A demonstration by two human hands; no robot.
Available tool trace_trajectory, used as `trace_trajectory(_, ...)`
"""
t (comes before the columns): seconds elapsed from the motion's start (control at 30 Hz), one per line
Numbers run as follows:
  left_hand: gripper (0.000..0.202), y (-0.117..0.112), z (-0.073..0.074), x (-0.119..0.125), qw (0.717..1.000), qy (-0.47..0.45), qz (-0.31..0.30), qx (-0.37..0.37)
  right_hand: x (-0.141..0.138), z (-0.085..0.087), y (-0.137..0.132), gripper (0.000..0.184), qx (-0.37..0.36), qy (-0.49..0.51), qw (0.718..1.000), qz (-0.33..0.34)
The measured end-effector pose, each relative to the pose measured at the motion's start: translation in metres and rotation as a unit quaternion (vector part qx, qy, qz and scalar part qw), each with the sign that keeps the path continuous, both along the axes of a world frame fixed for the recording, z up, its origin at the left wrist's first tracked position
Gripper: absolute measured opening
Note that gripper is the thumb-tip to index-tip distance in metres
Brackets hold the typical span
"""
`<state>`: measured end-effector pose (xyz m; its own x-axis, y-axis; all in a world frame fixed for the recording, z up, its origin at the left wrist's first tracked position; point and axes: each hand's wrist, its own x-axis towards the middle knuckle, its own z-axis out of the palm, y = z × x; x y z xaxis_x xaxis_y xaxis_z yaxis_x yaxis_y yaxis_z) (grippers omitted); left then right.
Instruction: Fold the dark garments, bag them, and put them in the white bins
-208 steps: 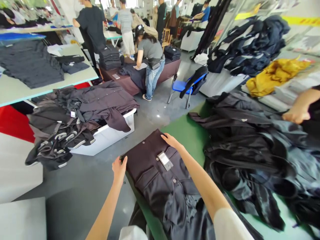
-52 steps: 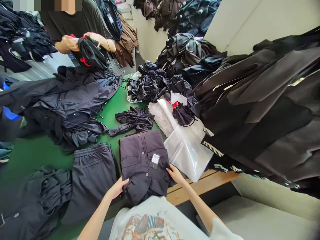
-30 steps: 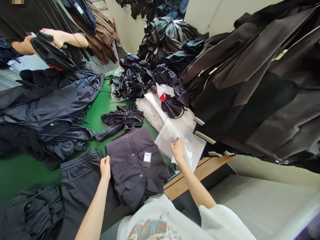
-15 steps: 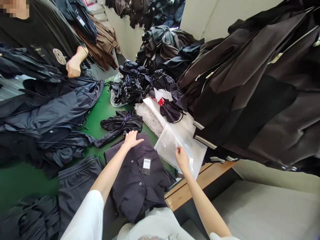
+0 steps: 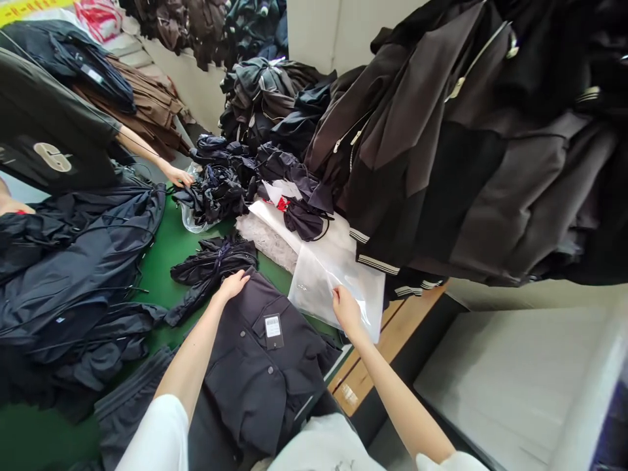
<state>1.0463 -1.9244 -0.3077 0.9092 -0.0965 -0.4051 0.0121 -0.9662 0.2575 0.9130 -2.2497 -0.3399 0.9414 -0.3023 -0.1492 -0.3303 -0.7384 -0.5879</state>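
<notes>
A folded dark garment [image 5: 260, 366] with a white barcode tag [image 5: 272, 325] lies on the green table [image 5: 171, 252] in front of me. My left hand [image 5: 231, 285] rests flat on the garment's far edge, fingers stretched out. My right hand [image 5: 346, 309] pinches the near edge of a clear plastic bag [image 5: 338, 278] that lies just right of the garment. More clear bags are stacked under it.
Heaps of dark clothes cover the table's left [image 5: 73, 275] and far side [image 5: 255, 163]. Dark jackets [image 5: 466, 144] hang close on the right. A co-worker's hand [image 5: 177, 175] reaches into the far pile. The table's wooden edge [image 5: 387, 340] runs at lower right.
My left hand has stayed on the garment's far edge and my right hand keeps its pinch on the bag. The view has swung left. The co-worker's hand has reached to the far pile.
</notes>
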Motion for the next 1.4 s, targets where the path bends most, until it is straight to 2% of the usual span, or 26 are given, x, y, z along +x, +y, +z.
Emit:
trace_trajectory(0.1, 0.034, -0.032, 0.002, -0.022, 0.995, -0.093, 0.026, 0.027, 0.000, -0.004, 0.002, 0.023, -0.010, 0.005, 1.000, 0.000)
trace_trajectory(0.17, 0.034, -0.068, 0.001, -0.042, 0.985, -0.174, 0.010, -0.015, 0.001, -0.010, 0.005, 0.021, 0.039, -0.005, 0.999, -0.010)
trace_trajectory(0.2, 0.032, -0.089, -0.001, -0.053, 0.981, -0.185, -0.004, -0.056, 0.001, -0.014, 0.008, 0.022, 0.071, -0.009, 0.997, -0.017)
trace_trajectory(0.23, 0.029, -0.110, -0.004, -0.063, 0.980, -0.168, -0.019, -0.104, 0.000, -0.018, 0.011, 0.022, 0.100, -0.011, 0.995, -0.022)
trace_trajectory(0.3, 0.026, -0.148, -0.014, -0.081, 0.981, -0.069, -0.028, -0.179, -0.006, -0.023, 0.016, 0.024, 0.130, -0.016, 0.991, -0.028)
trace_trajectory(0.33, 0.027, -0.164, -0.020, -0.088, 0.979, -0.022, -0.025, -0.199, -0.011, -0.025, 0.018, 0.026, 0.119, -0.024, 0.992, -0.028)
trace_trajectory(0.4, 0.028, -0.188, -0.036, -0.099, 0.975, 0.036, -0.009, -0.217, -0.024, -0.029, 0.022, 0.032, 0.049, -0.050, 0.997, -0.034)
trace_trajectory(0.5, 0.023, -0.204, -0.060, -0.109, 0.966, 0.073, 0.011, -0.248, -0.042, -0.037, 0.028, 0.050, -0.093, -0.074, 0.992, -0.038)
trace_trajectory(0.57, 0.020, -0.206, -0.072, -0.113, 0.955, 0.084, 0.017, -0.284, -0.051, -0.044, 0.030, 0.066, -0.141, -0.070, 0.987, -0.022)
trace_trajectory(0.67, 0.028, -0.203, -0.081, -0.118, 0.932, 0.097, 0.021, -0.348, -0.060, -0.050, 0.032, 0.071, -0.154, -0.058, 0.986, 0.000)
trace_trajectory(0.77, 0.040, -0.200, -0.081, -0.120, 0.909, 0.112, 0.029, -0.401, -0.068, -0.048, 0.027, 0.057, -0.122, -0.049, 0.991, 0.003)
trace_trajectory(0.87, 0.041, -0.199, -0.078, -0.119, 0.895, 0.113, 0.042, -0.430, -0.078, -0.041, 0.013, 0.044, -0.073, -0.049, 0.996, -0.002)
trace_trajectory(1.0, 0.031, -0.201, -0.072, -0.118, 0.889, 0.094, 0.053, -0.446, -0.087, -0.023, -0.014, 0.039, -0.006, -0.050, 0.998, -0.032)
trace_trajectory(1.13, 0.020, -0.206, -0.056, -0.123, 0.893, 0.086, 0.045, -0.438, -0.091, -0.006, -0.036, 0.029, 0.034, -0.091, 0.995, 0.007)
trace_trajectory(1.2, 0.019, -0.210, -0.039, -0.126, 0.901, 0.071, 0.044, -0.425, -0.091, -0.002, -0.039, 0.029, 0.008, -0.124, 0.991, 0.044)
trace_trajectory(1.27, 0.021, -0.214, -0.016, -0.127, 0.908, 0.050, 0.043, -0.415, -0.089, -0.003, -0.037, 0.032, -0.048, -0.159, 0.982, 0.086)
trace_trajectory(1.33, 0.023, -0.216, 0.012, -0.125, 0.919, 0.018, 0.032, -0.393, -0.087, -0.006, -0.032, 0.045, -0.106, -0.174, 0.973, 0.113)
trace_trajectory(1.4, 0.027, -0.214, 0.042, -0.122, 0.936, -0.038, 0.000, -0.350, -0.084, -0.008, -0.028, 0.059, -0.145, -0.169, 0.968, 0.112)
